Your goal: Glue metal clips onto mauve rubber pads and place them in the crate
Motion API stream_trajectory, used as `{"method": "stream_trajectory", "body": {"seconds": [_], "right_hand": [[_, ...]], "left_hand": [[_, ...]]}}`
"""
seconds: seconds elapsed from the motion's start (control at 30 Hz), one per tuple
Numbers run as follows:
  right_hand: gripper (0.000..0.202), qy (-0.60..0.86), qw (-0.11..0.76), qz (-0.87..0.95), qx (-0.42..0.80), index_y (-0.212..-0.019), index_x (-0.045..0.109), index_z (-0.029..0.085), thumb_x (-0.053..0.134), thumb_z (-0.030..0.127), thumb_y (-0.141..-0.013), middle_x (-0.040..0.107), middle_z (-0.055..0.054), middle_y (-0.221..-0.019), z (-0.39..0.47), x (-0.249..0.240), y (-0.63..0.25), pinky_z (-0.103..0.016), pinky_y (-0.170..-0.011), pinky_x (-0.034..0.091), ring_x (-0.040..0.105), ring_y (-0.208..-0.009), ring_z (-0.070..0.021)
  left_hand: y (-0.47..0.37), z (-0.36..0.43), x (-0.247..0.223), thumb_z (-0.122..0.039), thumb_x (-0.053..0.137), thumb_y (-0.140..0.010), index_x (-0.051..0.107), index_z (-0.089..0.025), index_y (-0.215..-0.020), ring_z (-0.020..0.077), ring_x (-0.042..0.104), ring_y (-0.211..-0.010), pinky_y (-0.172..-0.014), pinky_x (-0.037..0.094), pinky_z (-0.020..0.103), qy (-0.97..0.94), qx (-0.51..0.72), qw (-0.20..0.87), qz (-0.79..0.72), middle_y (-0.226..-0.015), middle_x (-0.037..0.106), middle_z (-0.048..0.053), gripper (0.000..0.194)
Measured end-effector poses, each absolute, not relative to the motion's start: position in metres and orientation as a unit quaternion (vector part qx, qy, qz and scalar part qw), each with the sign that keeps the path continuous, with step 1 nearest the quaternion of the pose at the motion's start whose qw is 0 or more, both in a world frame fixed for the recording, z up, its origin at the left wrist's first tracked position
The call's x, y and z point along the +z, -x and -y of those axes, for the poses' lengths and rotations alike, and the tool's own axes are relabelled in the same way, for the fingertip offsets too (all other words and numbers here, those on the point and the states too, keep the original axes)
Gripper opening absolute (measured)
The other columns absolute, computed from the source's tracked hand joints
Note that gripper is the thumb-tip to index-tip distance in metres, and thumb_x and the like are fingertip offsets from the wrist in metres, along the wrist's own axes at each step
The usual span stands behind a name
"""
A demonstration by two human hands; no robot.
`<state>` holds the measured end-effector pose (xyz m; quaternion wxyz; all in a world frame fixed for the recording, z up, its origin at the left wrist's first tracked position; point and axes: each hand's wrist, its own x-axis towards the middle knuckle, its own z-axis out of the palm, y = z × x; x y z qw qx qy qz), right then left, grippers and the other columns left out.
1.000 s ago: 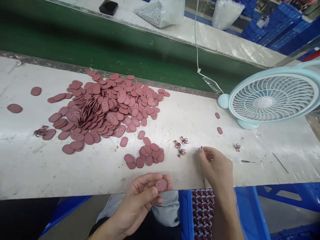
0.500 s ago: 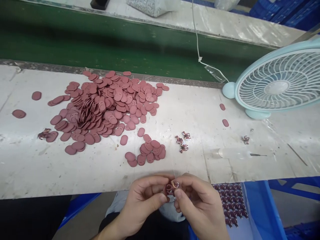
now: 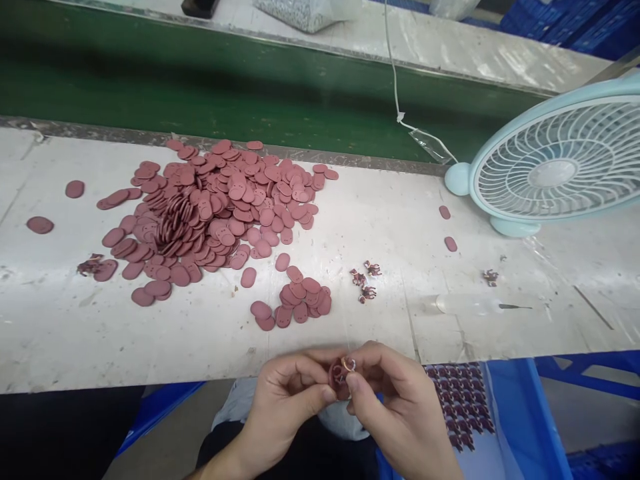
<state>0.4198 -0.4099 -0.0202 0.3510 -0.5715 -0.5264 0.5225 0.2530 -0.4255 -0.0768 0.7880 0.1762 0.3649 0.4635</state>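
Note:
My left hand [image 3: 285, 403] pinches a reddish-brown oval disc [image 3: 334, 381] by its edge, between thumb and fingers. In my right hand [image 3: 400, 403], thumb and forefinger grip a small painted figurine [image 3: 349, 365] with a pale, gold-edged part. Both are held together over my lap, just off the table's front edge; the figurine's lower end lies against the disc, and whether it is seated there I cannot tell. Beyond my hands lies a small cluster of discs [image 3: 301, 312]. To its right are several dark-brown figurines [image 3: 369, 293] with thin legs.
A large heap of discs [image 3: 220, 207] covers the table's [image 3: 365, 213] left middle. At right are a light-blue fan [image 3: 553, 173], a clear tube with a thin metal tip [image 3: 465, 305], and a blue crate [image 3: 530, 413] holding rows of brown pieces [image 3: 463, 400] below the edge.
The disc has tilted so that more of its face shows, and the figurine has shifted slightly against it. Both hands keep their grips in nearly the same place.

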Motion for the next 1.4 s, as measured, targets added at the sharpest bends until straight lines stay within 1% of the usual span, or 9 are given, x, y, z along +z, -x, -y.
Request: {"method": "stream_trajectory", "body": {"seconds": [0.17, 0.47, 0.8, 0.97, 1.1, 1.2, 1.3, 1.33, 1.4], "right_hand": [[0.011, 0.572, 0.321, 0.588, 0.474, -0.092, 0.069, 0.024, 0.066, 0.014, -0.090, 0.074, 0.002, -0.081, 0.408, -0.015, -0.424, -0.017, -0.061, 0.057, 0.069, -0.065, -0.0105], [0.005, 0.561, 0.386, 0.526, 0.509, -0.093, 0.069, 0.024, 0.065, 0.021, -0.095, 0.072, 0.000, -0.077, 0.413, -0.030, -0.413, -0.021, -0.056, 0.059, 0.068, -0.060, -0.0131], [0.005, 0.549, 0.404, 0.506, 0.529, -0.094, 0.067, 0.024, 0.064, 0.021, -0.097, 0.070, 0.001, -0.077, 0.416, -0.033, -0.411, -0.021, -0.059, 0.058, 0.067, -0.062, -0.0124], [0.006, 0.542, 0.415, 0.498, 0.535, -0.097, 0.067, 0.025, 0.064, 0.021, -0.099, 0.072, 0.000, -0.081, 0.416, -0.034, -0.412, -0.020, -0.060, 0.059, 0.069, -0.065, -0.0125], [0.006, 0.549, 0.418, 0.480, 0.541, -0.099, 0.070, 0.025, 0.064, 0.024, -0.100, 0.073, -0.001, -0.085, 0.416, -0.034, -0.412, -0.020, -0.060, 0.061, 0.072, -0.067, -0.0133], [0.008, 0.552, 0.440, 0.439, 0.556, -0.100, 0.072, 0.026, 0.064, 0.027, -0.101, 0.072, 0.000, -0.083, 0.418, -0.033, -0.413, -0.019, -0.058, 0.061, 0.071, -0.065, -0.0132], [0.009, 0.567, 0.475, 0.383, 0.553, -0.101, 0.072, 0.026, 0.065, 0.032, -0.100, 0.071, -0.002, -0.081, 0.427, -0.035, -0.425, -0.023, -0.054, 0.061, 0.070, -0.067, -0.0168], [0.011, 0.583, 0.485, 0.369, 0.537, -0.101, 0.072, 0.025, 0.066, 0.034, -0.099, 0.071, -0.004, -0.082, 0.431, -0.036, -0.433, -0.025, -0.053, 0.060, 0.069, -0.066, -0.0181], [0.013, 0.630, 0.494, 0.355, 0.483, -0.100, 0.071, 0.024, 0.067, 0.037, -0.098, 0.070, -0.005, -0.082, 0.443, -0.043, -0.454, -0.029, -0.054, 0.060, 0.068, -0.064, -0.0193]], "left_hand": [[-0.255, 0.424, -0.074, -0.019, 0.087, -0.078, 0.079, -0.018, -0.077, 0.0228, 0.077, -0.095, -0.082, 0.061, 0.031, -0.171, 0.456, 0.790, -0.373, -0.115, 0.080, 0.010, 0.008], [-0.256, 0.422, -0.068, -0.020, 0.086, -0.079, 0.080, -0.019, -0.073, 0.0190, 0.076, -0.086, -0.079, 0.060, 0.030, -0.135, 0.463, 0.788, -0.382, -0.111, 0.081, 0.008, 0.009], [-0.256, 0.422, -0.069, -0.019, 0.084, -0.081, 0.081, -0.020, -0.077, 0.0249, 0.076, -0.102, -0.090, 0.060, 0.034, -0.162, 0.477, 0.769, -0.394, -0.110, 0.081, 0.009, 0.005], [-0.255, 0.420, -0.068, -0.016, 0.082, -0.082, 0.081, -0.020, -0.077, 0.0218, 0.077, -0.099, -0.088, 0.061, 0.030, -0.178, 0.484, 0.766, -0.385, -0.111, 0.082, 0.008, 0.007], [-0.258, 0.421, -0.067, -0.016, 0.083, -0.081, 0.082, -0.022, -0.078, 0.0227, 0.077, -0.102, -0.089, 0.062, 0.029, -0.191, 0.492, 0.751, -0.398, -0.116, 0.081, 0.008, 0.007], [-0.252, 0.419, -0.065, -0.020, 0.084, -0.081, 0.083, -0.025, -0.089, 0.0261, 0.075, -0.109, -0.089, 0.064, 0.032, -0.234, 0.489, 0.736, -0.406, -0.126, 0.077, 0.009, 0.009], [-0.227, 0.405, -0.062, -0.023, 0.081, -0.083, 0.082, -0.027, -0.099, 0.0297, 0.071, -0.118, -0.089, 0.063, 0.034, -0.376, 0.457, 0.668, -0.451, -0.131, 0.074, 0.010, 0.016], [-0.215, 0.396, -0.061, -0.023, 0.080, -0.085, 0.082, -0.027, -0.100, 0.0295, 0.071, -0.117, -0.091, 0.062, 0.035, -0.442, 0.441, 0.613, -0.484, -0.128, 0.075, 0.010, 0.016], [-0.191, 0.375, -0.058, -0.024, 0.076, -0.087, 0.082, -0.029, -0.102, 0.0273, 0.071, -0.109, -0.096, 0.058, 0.037, -0.560, 0.427, 0.427, -0.567, -0.116, 0.078, 0.007, 0.016]]}}
